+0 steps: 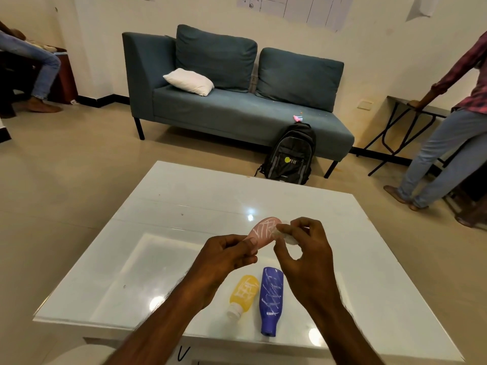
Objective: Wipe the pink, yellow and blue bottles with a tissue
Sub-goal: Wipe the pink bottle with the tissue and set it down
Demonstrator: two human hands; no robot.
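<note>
The pink bottle [259,233] is held above the glossy white table [184,206], gripped at its near, lower end by the left hand [226,255], whose fingers and thumb are closed around it. Its long axis is tilted up and away to the right, so that the rounded far end, covered with white scribbles, is presented to the right hand [303,248]. A crumpled white tissue [286,236] is pinched between the thumb and the first fingers of that hand, the remaining fingers being curled loosely below. The tissue is pressed against the right flank of the bottle near its upper end (contact appears to be made, though the exact edge is partly hidden by the fingertips). The marks are seen to be intact across the face of the bottle, so the wiping is judged to be at its very start. The marked face lies to the left of the tissue, and a stroke across or down the long axis toward the left hand would be called for.

Nearer the wearer, the yellow bottle [245,292] and the blue bottle [271,299] are laid flat on the table, side by side and just apart, their caps pointed toward the near edge. Both are scribbled over in white and are judged untouched as yet. The blue one lies below the right wrist, the yellow one between the two forearms.
</note>
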